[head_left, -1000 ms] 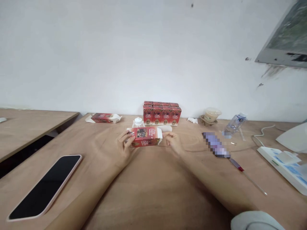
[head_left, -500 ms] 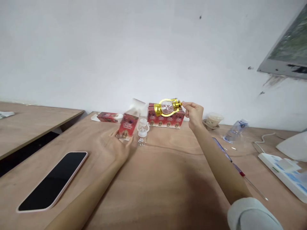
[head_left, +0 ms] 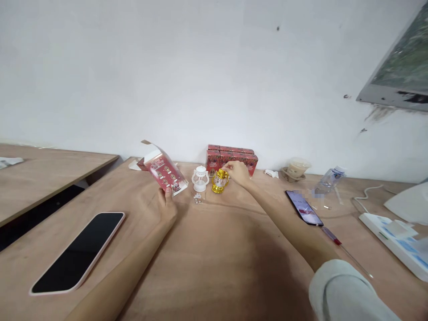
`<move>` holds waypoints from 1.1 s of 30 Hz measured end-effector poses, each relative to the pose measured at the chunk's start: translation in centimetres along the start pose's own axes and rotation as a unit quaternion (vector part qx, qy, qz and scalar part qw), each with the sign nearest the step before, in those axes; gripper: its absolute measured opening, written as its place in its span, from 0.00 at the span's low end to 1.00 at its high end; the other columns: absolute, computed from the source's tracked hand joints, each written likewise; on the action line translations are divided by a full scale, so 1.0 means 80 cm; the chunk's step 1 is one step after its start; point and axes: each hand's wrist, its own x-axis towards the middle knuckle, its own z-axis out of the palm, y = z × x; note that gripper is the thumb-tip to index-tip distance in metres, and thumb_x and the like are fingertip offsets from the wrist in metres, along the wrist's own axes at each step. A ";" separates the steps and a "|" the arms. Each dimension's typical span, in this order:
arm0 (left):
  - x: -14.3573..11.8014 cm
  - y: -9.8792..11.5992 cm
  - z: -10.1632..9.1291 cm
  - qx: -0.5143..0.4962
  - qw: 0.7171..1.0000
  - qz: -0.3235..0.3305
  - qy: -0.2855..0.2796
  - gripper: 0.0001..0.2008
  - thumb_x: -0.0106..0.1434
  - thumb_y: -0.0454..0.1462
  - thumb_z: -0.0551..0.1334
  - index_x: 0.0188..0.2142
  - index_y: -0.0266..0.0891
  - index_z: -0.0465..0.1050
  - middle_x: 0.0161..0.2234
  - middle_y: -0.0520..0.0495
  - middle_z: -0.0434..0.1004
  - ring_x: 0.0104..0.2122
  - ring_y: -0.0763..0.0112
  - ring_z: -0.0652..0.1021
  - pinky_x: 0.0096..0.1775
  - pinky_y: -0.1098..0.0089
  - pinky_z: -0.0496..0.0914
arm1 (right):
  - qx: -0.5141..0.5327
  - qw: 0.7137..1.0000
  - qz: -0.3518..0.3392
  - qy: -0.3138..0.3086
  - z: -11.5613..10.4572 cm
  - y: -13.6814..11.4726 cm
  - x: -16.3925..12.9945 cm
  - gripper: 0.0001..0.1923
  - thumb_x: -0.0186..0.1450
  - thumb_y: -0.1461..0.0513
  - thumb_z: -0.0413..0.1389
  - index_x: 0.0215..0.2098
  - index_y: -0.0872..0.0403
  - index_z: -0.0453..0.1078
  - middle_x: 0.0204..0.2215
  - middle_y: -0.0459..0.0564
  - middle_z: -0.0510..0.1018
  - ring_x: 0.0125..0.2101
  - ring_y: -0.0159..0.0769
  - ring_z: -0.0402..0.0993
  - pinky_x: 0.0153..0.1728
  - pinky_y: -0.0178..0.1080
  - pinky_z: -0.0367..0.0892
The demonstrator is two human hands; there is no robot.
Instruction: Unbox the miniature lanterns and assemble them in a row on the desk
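fingers of right hand (head_left: pixel 238 172) pinch gold lantern (head_left: pixel 220 181); left hand (head_left: pixel 167 206) grips red box (head_left: pixel 164 170).

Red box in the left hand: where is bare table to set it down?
Bare wood lies in front of the left hand, between the black phone and the right forearm. It is crowded around the white lantern, gold lantern and stacked red boxes.

The gold lantern (head_left: pixel 220 181), raised half a second ago, now stands beside the white lantern (head_left: pixel 199 178); the red box (head_left: pixel 164 169) tilts higher.
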 end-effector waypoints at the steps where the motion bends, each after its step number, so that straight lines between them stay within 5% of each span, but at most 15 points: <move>1: 0.001 0.003 0.003 -0.039 0.998 -0.044 0.027 0.14 0.66 0.47 0.49 0.43 0.38 0.59 0.38 0.46 0.73 0.37 0.66 0.75 0.36 0.66 0.69 | -0.010 1.000 -0.007 -0.007 0.000 -0.002 0.001 0.08 0.60 0.56 0.57 0.29 0.48 0.78 0.27 0.49 0.80 0.31 0.40 0.74 0.32 0.37 0.62; 5: 0.004 0.020 0.015 -0.220 0.945 -0.221 0.094 0.19 0.52 0.46 0.64 0.38 0.40 0.62 0.36 0.49 0.73 0.39 0.66 0.76 0.42 0.66 0.70 | -0.043 0.999 -0.023 -0.004 -0.002 -0.013 -0.006 0.10 0.61 0.56 0.56 0.38 0.48 0.76 0.28 0.49 0.80 0.32 0.42 0.74 0.34 0.38 0.62; 9: 0.010 0.035 0.012 -0.366 0.859 -0.350 0.074 0.14 0.48 0.44 0.64 0.30 0.40 0.63 0.33 0.48 0.74 0.39 0.64 0.77 0.44 0.62 0.71 | 0.013 0.999 -0.041 0.025 0.013 -0.030 -0.040 0.14 0.66 0.53 0.50 0.41 0.50 0.73 0.20 0.44 0.74 0.24 0.35 0.71 0.30 0.34 0.61; 15: 0.019 0.056 -0.002 -0.477 0.758 -0.444 0.022 0.14 0.52 0.46 0.62 0.31 0.37 0.69 0.35 0.42 0.76 0.42 0.60 0.77 0.45 0.62 0.72 | 0.197 0.975 -0.088 -0.055 0.077 -0.061 -0.093 0.16 0.63 0.50 0.53 0.40 0.51 0.73 0.17 0.40 0.68 0.20 0.29 0.65 0.25 0.31 0.57; 20: 0.018 0.065 -0.004 -0.501 0.739 -0.449 -0.006 0.12 0.54 0.44 0.62 0.34 0.37 0.71 0.33 0.45 0.77 0.34 0.66 0.78 0.42 0.64 0.72 | 0.216 0.969 -0.115 -0.040 0.098 -0.089 -0.095 0.16 0.63 0.52 0.55 0.46 0.49 0.71 0.18 0.39 0.69 0.20 0.28 0.64 0.28 0.31 0.57; 25: 0.017 0.066 -0.002 -0.508 0.739 -0.442 -0.021 0.12 0.52 0.41 0.64 0.35 0.38 0.71 0.32 0.48 0.78 0.36 0.65 0.78 0.42 0.65 0.72 | 0.281 0.959 -0.010 -0.040 0.111 -0.106 -0.092 0.20 0.59 0.49 0.57 0.44 0.51 0.69 0.15 0.37 0.68 0.20 0.32 0.66 0.26 0.33 0.58; 33: 0.017 0.065 -0.001 -0.509 0.736 -0.445 -0.036 0.05 0.53 0.37 0.62 0.30 0.38 0.69 0.29 0.48 0.78 0.36 0.63 0.79 0.35 0.67 0.73 | 0.471 0.872 0.091 -0.104 0.130 -0.107 -0.088 0.22 0.52 0.47 0.61 0.37 0.51 0.62 0.12 0.34 0.66 0.15 0.31 0.66 0.19 0.32 0.59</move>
